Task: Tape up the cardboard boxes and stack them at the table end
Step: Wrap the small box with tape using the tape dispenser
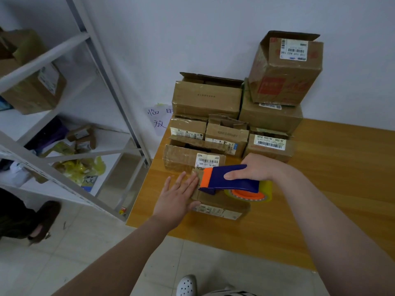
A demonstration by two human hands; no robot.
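The small cardboard box [222, 202] being taped lies flat near the near-left corner of the wooden table [331, 167], its labelled side facing the near edge. The left hand [177, 195] lies flat on the box's left end, fingers straight and together, pressing down on it. The right hand [256, 167] has its fingers curled around the handle of the blue and orange tape dispenser [230, 178], which rests on the box top with its orange front edge pointing left, just beside the left fingertips. The yellowish tape roll [266, 192], with an orange core, sits at the dispenser's right end over the box's right part.

Just beyond it stands an open box with a barcode label [188, 157], touching or nearly touching the small box; I cannot tell which. Farther back more cardboard boxes [205, 99] crowd the far-left end of the table against the white wall, some with flaps up. The tall box [286, 71] sits tilted on top of the pile at the right.

Left of the table stands a white metal shelf [111, 82] holding boxes and yellow bags [85, 167]. A handwritten paper note [158, 120] hangs on the wall between shelf and table. A white shoe [187, 285] shows on the tiled floor [85, 242] at the near edge
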